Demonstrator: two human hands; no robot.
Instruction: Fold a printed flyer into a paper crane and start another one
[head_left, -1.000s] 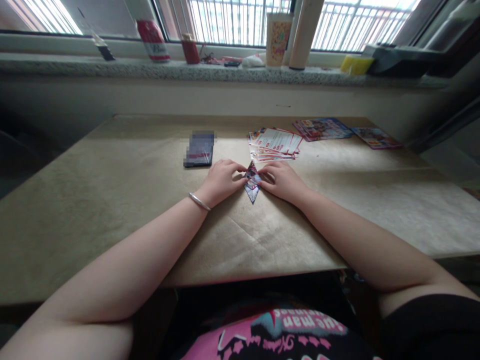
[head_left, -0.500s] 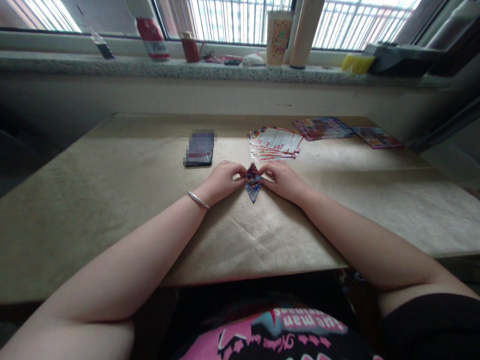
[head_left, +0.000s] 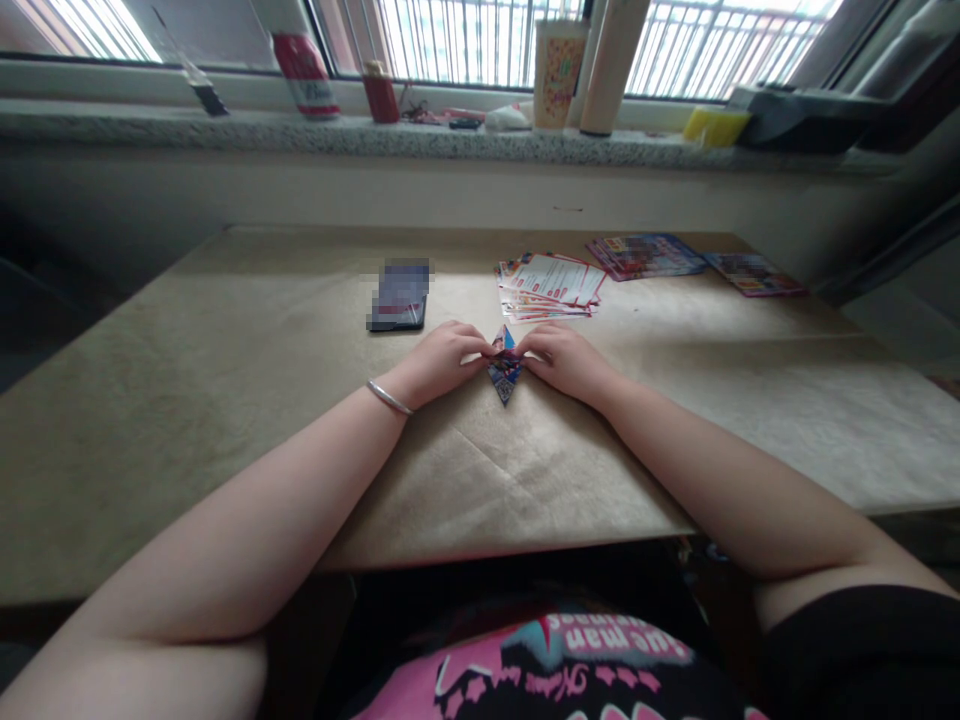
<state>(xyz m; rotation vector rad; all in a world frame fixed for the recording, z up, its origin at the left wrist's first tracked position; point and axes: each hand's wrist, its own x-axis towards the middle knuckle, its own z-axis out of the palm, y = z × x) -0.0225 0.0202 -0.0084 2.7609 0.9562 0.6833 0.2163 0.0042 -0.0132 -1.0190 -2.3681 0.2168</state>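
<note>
A small diamond-shaped piece of folded printed paper (head_left: 505, 380) stands between my two hands at the middle of the table. My left hand (head_left: 446, 358), with a silver bangle at the wrist, pinches its left edge between thumb and fingers. From the other side my right hand (head_left: 566, 362) grips the right edge the same way. The paper's colours are mostly blue and red, and its side folds are partly covered by my fingertips. Just beyond it lies a fanned pile of printed sheets (head_left: 555, 280), white with red borders.
A dark phone-like slab (head_left: 401, 295), partly pixelated, lies beyond my left hand on the table (head_left: 225, 400). Colourful printed sheets (head_left: 649, 256) and another stack (head_left: 756, 274) lie at the back right. The windowsill holds a red can (head_left: 306, 78), a patterned cup (head_left: 559, 75) and a yellow item (head_left: 715, 127).
My fingers have closed in a little on the paper's sides, and its upper part now shows more blue. My left wrist has shifted slightly left. The other things have stayed put.
</note>
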